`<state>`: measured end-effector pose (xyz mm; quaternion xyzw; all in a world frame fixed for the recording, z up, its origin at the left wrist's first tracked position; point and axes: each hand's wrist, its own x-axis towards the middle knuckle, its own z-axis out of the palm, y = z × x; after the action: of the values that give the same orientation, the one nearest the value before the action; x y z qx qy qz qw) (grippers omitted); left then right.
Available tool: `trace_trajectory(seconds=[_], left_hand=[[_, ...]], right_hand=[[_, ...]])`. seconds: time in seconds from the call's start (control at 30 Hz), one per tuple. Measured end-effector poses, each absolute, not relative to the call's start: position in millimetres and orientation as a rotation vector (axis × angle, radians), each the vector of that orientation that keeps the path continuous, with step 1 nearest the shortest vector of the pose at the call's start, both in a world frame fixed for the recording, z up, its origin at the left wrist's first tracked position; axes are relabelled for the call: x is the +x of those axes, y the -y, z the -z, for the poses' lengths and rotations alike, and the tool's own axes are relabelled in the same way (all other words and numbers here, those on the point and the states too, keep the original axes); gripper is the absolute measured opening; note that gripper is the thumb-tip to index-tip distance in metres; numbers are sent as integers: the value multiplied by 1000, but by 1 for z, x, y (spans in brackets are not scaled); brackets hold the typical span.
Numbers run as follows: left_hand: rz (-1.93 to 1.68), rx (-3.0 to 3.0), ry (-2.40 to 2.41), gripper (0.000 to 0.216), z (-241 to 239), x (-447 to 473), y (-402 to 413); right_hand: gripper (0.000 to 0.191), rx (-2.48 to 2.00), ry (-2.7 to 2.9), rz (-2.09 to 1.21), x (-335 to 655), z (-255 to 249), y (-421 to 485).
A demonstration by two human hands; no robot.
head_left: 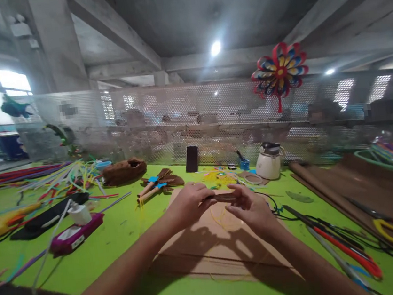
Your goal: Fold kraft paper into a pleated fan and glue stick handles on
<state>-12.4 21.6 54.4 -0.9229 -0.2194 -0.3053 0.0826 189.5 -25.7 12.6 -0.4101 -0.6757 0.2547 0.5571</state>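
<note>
A thin dark brown strip is stretched level between my two hands, above a tan board. My left hand pinches the strip's left end between thumb and fingers. Around its right end curl the fingers of my right hand, with the thumb lower and apart from the strip. A thin yellow strand hangs below the strip, in front of the board. Shadows of both hands fall on the board.
On the green table lie a purple power strip, brown leaf-like pieces, a phone and red-handled scissors. A pale kettle stands behind my right hand. Brown sheet material covers the right side. A perforated screen runs along the back.
</note>
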Motion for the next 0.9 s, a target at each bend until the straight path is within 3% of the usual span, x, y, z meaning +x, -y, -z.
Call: trace_trajectory(seconds=[0.17, 0.4, 0.6, 0.73, 0.9], left_hand=[[1102, -2765, 667, 19, -42, -13, -26], [1264, -2856, 662, 16, -37, -20, -21], [1403, -2866, 698, 15, -35, -19, -18], [1400, -2896, 748, 16, -33, -18, -17], [1354, -2942, 756, 17, -32, -15, -11]], right_hand=[[53, -988, 1533, -747, 197, -13, 22], [19, -1031, 1591, -730, 197, -23, 37], [26, -1107, 1693, -531, 196, -34, 49], [19, -1127, 1653, -481, 198, -33, 46], [47, -1112, 1693, -468, 199, -38, 46]])
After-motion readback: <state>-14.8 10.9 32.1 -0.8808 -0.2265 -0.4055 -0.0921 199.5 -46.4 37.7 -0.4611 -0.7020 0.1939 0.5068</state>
